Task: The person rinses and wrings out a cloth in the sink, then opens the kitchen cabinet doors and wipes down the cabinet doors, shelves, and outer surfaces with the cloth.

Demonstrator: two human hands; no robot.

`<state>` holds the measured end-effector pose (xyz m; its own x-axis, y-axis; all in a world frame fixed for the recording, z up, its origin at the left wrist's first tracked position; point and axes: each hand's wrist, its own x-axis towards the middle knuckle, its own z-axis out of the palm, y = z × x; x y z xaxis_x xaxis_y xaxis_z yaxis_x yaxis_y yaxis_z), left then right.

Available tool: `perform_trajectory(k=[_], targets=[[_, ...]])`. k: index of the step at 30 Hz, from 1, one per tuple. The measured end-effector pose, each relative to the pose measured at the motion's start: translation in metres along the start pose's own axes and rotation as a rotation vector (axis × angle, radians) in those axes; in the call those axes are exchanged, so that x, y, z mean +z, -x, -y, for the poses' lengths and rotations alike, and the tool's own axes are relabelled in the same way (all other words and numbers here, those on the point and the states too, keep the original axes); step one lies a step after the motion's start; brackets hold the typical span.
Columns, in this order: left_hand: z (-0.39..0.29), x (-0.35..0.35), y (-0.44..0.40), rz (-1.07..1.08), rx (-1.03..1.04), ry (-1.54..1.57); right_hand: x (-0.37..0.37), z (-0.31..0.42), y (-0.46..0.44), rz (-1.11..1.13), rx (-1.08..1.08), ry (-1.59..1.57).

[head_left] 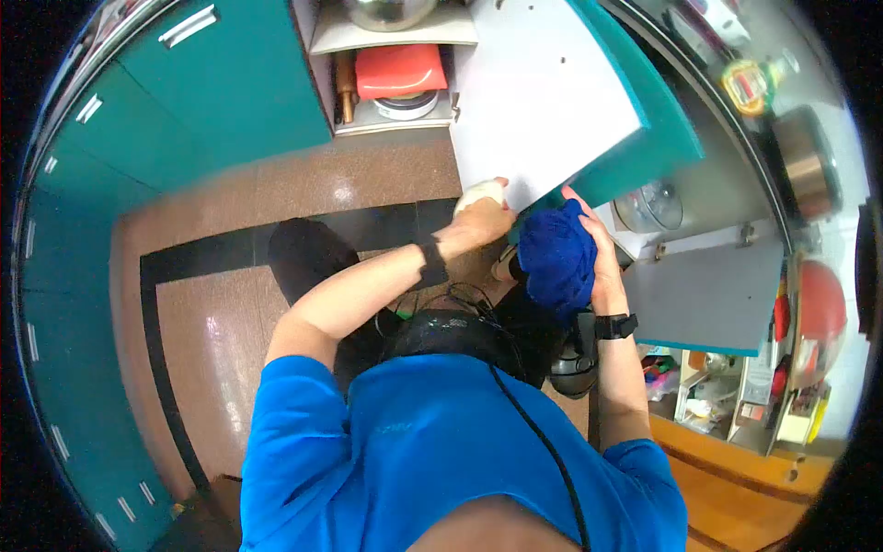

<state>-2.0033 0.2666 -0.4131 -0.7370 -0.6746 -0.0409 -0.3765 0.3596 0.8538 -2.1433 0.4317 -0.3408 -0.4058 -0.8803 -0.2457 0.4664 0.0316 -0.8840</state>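
My left hand (484,224) is closed on a small off-white item (480,195) at the lower edge of the open white-faced cabinet door (552,101). Whether that item is a cloth or something stiffer, I cannot tell. My right hand (600,253) grips a bunched dark blue cloth (556,256), its fingers along the cloth's right side. Both hands are low in front of me, close together, near the corner of the door. A clear round bowl (648,206) stands in an open cabinet just beyond my right hand.
An open cupboard holds a red packet (400,71), a white round container (405,105), a wooden rolling pin (345,87) and a metal pot (390,11). Another open door (704,290) juts out at right. A bottle (747,87) and steel pot (805,161) stand on the counter.
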Motion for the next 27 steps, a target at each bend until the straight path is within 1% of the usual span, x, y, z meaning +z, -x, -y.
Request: perform_trajectory(k=[1, 2, 3, 5, 6, 7, 9, 10, 11, 12, 13, 14, 15, 16, 17, 18, 19, 20, 21, 23, 24, 26, 27], targets=[[0.0, 0.002, -0.001, -0.008, -0.037, -0.003, 0.001, 0.002, -0.007, 0.023, -0.002, 0.125], [0.003, 0.001, 0.0, -0.015, -0.047, 0.002, -0.002, -0.002, -0.016, -0.002, -0.044, 0.293], [0.006, 0.0, 0.002, -0.064, 0.009, -0.014, -0.003, -0.003, -0.017, 0.006, -0.037, 0.298], [0.007, -0.006, 0.004, -0.169, 0.127, -0.053, 0.011, 0.007, -0.012, 0.083, 0.056, 0.403], [0.012, -0.012, 0.007, -0.199, 0.173, -0.008, 0.013, 0.001, -0.017, 0.091, -0.007, 0.551], [0.016, -0.018, 0.012, -0.2, 0.165, -0.007, 0.037, 0.006, -0.015, 0.123, 0.003, 0.618], [0.023, -0.033, 0.022, -0.312, 0.199, -0.043, 0.052, -0.01, -0.031, 0.267, 0.013, 0.625], [0.03, -0.048, 0.028, -0.369, 0.217, -0.11, 0.075, -0.01, -0.038, 0.373, -0.059, 0.709], [0.044, -0.061, 0.03, -0.452, 0.216, -0.1, 0.1, -0.011, -0.041, 0.406, -0.014, 0.638], [0.055, -0.079, 0.032, -0.533, 0.279, -0.081, 0.114, -0.02, -0.054, 0.482, -0.009, 0.595], [0.072, -0.094, 0.035, -0.567, 0.255, -0.088, 0.132, -0.023, -0.062, 0.547, 0.088, 0.454], [0.065, -0.121, 0.046, -0.613, 0.226, -0.203, 0.15, -0.025, -0.065, 0.588, 0.201, 0.338], [0.091, -0.131, 0.038, -0.641, 0.169, -0.186, 0.155, -0.042, -0.076, 0.598, 0.084, 0.358], [0.088, -0.157, 0.04, -0.605, 0.084, -0.208, 0.167, -0.038, -0.077, 0.611, 0.126, 0.293], [0.094, -0.175, 0.034, -0.649, 0.067, -0.237, 0.175, -0.034, -0.075, 0.624, 0.168, 0.224], [0.118, -0.19, 0.021, -0.717, 0.129, -0.321, 0.173, -0.037, -0.079, 0.625, 0.148, 0.22], [0.127, -0.209, 0.011, -0.698, 0.009, -0.308, 0.166, -0.042, -0.087, 0.626, 0.232, 0.194], [0.147, -0.226, -0.005, -0.774, 0.061, -0.366, 0.16, -0.047, -0.094, 0.628, 0.318, 0.166], [0.165, -0.242, -0.023, -0.85, 0.113, -0.425, 0.154, -0.047, -0.096, 0.634, 0.306, 0.164], [0.174, -0.28, -0.054, -0.776, 0.013, -0.288, 0.135, -0.046, -0.098, 0.541, 0.352, 0.059], [0.184, -0.296, -0.072, -0.742, -0.069, -0.332, 0.114, -0.058, -0.1, 0.547, 0.342, 0.058], [0.18, -0.319, -0.092, -0.721, -0.097, -0.339, 0.059, -0.094, -0.105, 0.263, 0.279, 0.064], [0.179, -0.328, -0.101, -0.696, -0.131, -0.342, 0.042, -0.098, -0.107, 0.267, 0.278, 0.066]])
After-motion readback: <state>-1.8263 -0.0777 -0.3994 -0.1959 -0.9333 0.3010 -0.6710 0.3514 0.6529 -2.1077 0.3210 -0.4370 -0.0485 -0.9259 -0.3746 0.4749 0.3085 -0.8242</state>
